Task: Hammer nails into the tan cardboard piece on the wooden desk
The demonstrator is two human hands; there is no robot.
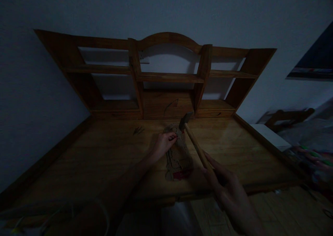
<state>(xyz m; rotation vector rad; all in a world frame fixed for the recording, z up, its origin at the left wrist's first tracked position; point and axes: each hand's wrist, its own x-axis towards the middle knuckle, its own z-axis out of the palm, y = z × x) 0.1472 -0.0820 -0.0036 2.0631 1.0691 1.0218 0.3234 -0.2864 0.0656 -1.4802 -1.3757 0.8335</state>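
My right hand [229, 187] is wrapped round the wooden handle of a hammer [195, 144]. The hammer's dark head is raised just above the far end of a brown, rough-edged slab [180, 153], which looks like layered cardboard with red patches. On that slab's upper part rests my left hand [165, 142], thumb and fingers pinched together close to the hammer head. Whatever is between those fingertips is too small and dark to make out. Several thin, dark, nail-like pieces [138, 130] lie on the desk, beyond my left hand and to its left.
The wooden desk [104, 153] carries a shelf unit [169, 77] along its back, against the wall. A raised rim runs down each side. To the right stand a white surface [269, 135], a wooden chair back [290, 118] and plastic-wrapped items [314, 156]. The room is dim.
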